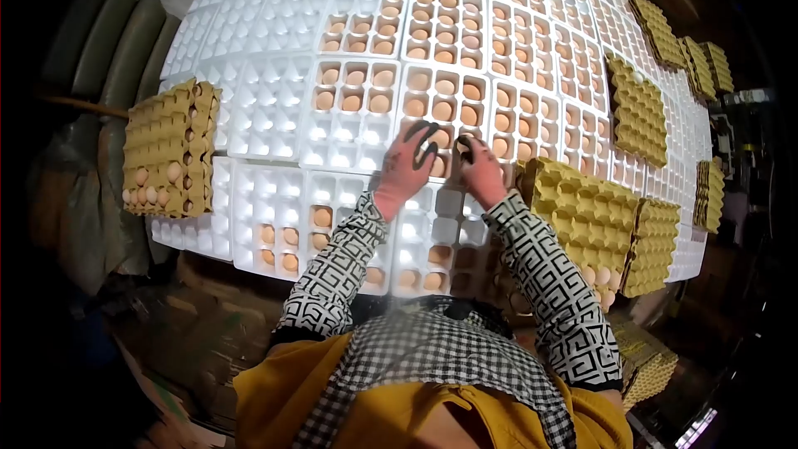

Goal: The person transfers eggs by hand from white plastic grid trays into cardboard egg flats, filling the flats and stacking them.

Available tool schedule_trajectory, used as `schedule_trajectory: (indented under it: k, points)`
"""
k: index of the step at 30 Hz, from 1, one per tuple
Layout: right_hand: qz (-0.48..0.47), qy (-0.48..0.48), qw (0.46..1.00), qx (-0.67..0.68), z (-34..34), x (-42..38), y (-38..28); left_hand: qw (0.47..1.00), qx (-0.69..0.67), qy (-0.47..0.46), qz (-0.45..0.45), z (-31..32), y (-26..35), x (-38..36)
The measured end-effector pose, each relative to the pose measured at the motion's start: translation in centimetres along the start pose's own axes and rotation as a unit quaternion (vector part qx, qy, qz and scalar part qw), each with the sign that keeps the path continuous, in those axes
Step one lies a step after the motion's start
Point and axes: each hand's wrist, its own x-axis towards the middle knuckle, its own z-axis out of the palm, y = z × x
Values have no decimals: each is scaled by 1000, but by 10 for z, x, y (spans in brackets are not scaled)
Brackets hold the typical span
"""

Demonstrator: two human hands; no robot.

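My left hand [405, 165] and my right hand [482, 168] wear pink gloves with dark fingertips. Both reach over the near rows of a white foam egg tray [446, 71], in the middle of the head view. The left fingers curl round an egg at its cell, and part of that egg is hidden by the glove. Close beside it, the right thumb and fingertips are closed on another egg [463, 141]. Brown eggs [445, 85] sit in the cells just beyond my hands. Below my wrists, a second foam tray [421, 199] has a few eggs in its near cells.
More white foam trays [270, 104] cover the surface, many on the right filled with eggs. Stacks of yellowish pulp egg trays stand at the left [170, 145] and right [582, 208]. Further pulp trays [638, 108] lie on the foam trays at the right. Long rolled bundles [125, 29] stand far left.
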Motion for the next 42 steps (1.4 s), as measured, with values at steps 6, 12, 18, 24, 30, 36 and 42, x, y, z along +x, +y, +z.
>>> schedule_trajectory:
  k: [6,12,18,24,30,36,42]
  points:
    - [63,-43,990,121,-122,-38,-70,978,194,-10,73,16,-19,-8]
    - [33,263,954,139,-347,-196,35,996,25,-69,55,23,120,-34]
    - [168,74,974,-133,-317,-277,123,899,131,-332,252,113,229,-64]
    - [84,58,980,-170,-312,-285,136,840,244,-405,267,158,244,-77]
    - [95,126,978,138,-302,-298,160,914,-286,-236,-162,130,252,-62]
    - [-19,130,954,-269,-303,-280,139,899,138,-408,78,176,285,-58]
    - [14,57,845,531,-363,-268,161,841,278,-443,141,195,275,-69]
